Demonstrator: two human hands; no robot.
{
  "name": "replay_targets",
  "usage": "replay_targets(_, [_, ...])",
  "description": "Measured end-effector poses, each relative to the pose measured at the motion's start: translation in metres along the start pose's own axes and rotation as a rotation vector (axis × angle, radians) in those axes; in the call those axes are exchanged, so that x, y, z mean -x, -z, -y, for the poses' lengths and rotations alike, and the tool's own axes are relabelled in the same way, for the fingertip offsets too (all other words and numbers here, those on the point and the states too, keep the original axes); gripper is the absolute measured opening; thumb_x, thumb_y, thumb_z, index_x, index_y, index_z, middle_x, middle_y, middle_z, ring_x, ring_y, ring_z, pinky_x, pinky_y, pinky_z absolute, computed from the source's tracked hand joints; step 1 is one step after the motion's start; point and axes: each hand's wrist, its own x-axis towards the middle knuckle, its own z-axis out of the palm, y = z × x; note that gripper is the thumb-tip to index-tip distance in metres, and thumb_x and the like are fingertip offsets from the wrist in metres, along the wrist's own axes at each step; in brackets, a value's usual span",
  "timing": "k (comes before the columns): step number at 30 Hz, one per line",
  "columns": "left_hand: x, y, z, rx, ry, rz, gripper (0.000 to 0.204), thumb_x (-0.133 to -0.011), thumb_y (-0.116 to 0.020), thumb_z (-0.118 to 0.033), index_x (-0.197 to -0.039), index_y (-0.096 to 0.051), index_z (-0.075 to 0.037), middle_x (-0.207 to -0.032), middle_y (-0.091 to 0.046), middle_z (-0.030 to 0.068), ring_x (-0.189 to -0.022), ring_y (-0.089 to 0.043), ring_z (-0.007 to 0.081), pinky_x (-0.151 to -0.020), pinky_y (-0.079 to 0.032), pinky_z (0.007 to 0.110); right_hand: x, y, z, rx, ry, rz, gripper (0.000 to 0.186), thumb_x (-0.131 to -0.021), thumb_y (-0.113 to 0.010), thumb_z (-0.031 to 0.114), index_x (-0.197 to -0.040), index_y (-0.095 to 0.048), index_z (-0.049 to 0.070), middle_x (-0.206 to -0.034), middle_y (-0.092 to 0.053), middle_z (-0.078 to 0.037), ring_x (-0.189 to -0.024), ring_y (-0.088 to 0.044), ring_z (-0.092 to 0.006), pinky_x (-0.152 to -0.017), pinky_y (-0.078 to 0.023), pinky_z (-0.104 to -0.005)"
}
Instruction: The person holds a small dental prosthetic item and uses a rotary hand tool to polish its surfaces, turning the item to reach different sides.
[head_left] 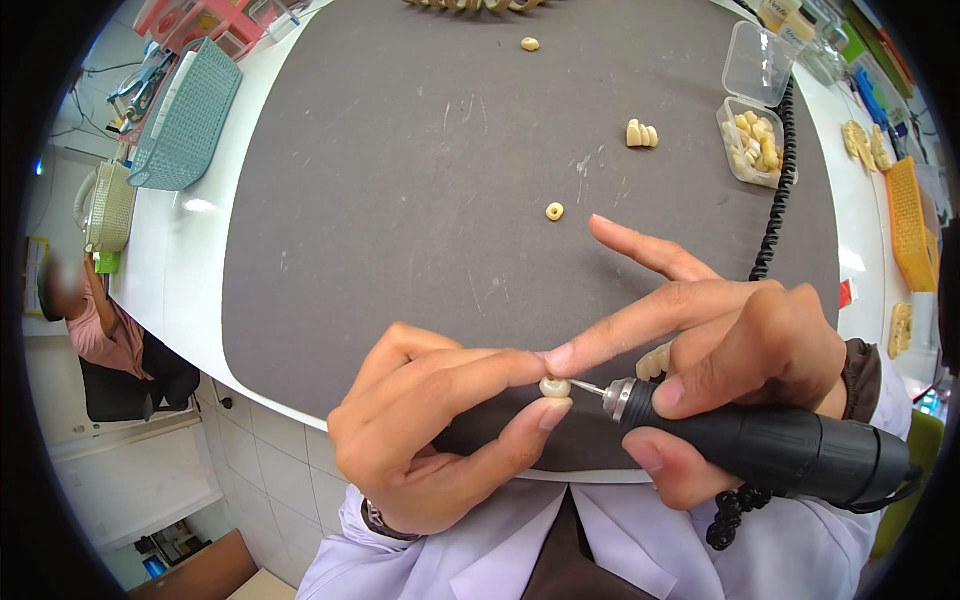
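1. One cream tooth crown [555, 387] showed in the head view, pinched between thumb and forefinger of the left hand [425, 425], above the grey mat [380, 180], towards the middle of its near edge.
2. The right hand [745, 335] gripped a black rotary handpiece [780, 440], its index fingertip meeting the left forefinger beside the crown.
3. The slim bur [590, 387] pointed left at the crown's right side; whether it touched could not be told. The handpiece's long axis ran leftward and slightly towards the mat's far edge. The crown looked squat and round, its long axis unclear.
4. Fine grinding of the crown seemed the step in hand; the next move called for a firm pinch and light, steady bur pressure.
5. A clear box [733, 165] of tooth pieces stood by the mat's right edge, near its far corner.
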Motion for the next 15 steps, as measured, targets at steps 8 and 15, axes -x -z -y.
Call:
replay_targets(8, [-0.0015,0.0003,-0.0004,0.008,0.001,0.008,0.027,-0.068,-0.085,-0.003,-0.093,-0.077,-0.004,-0.084,-0.076,0.0046,-0.067,-0.062,0.0136,-0.064,-0.042,0.026,-0.0019,0.0011,0.0039,0.031,-0.011,-0.001,0.036,-0.077,-0.076,-0.002,-0.097,-0.047,0.007,-0.061,-0.061,-0.003,-0.091,-0.074,-0.0381,-0.104,-0.022,-0.0806])
replay_targets(15, [-0.0005,0.0007,0.0006,0.043,0.066,0.018,0.026,-0.069,-0.084,-0.002,-0.094,-0.077,-0.004,-0.085,-0.076,0.0051,-0.067,-0.062,0.0136,-0.064,-0.042,0.026,-0.0016,-0.0012,-0.0008,0.030,0.006,-0.017,0.033,-0.078,-0.076,0.001,-0.095,-0.048,0.007,-0.063,-0.062,-0.004,-0.092,-0.073,-0.0384,-0.104,-0.023,-0.0804])
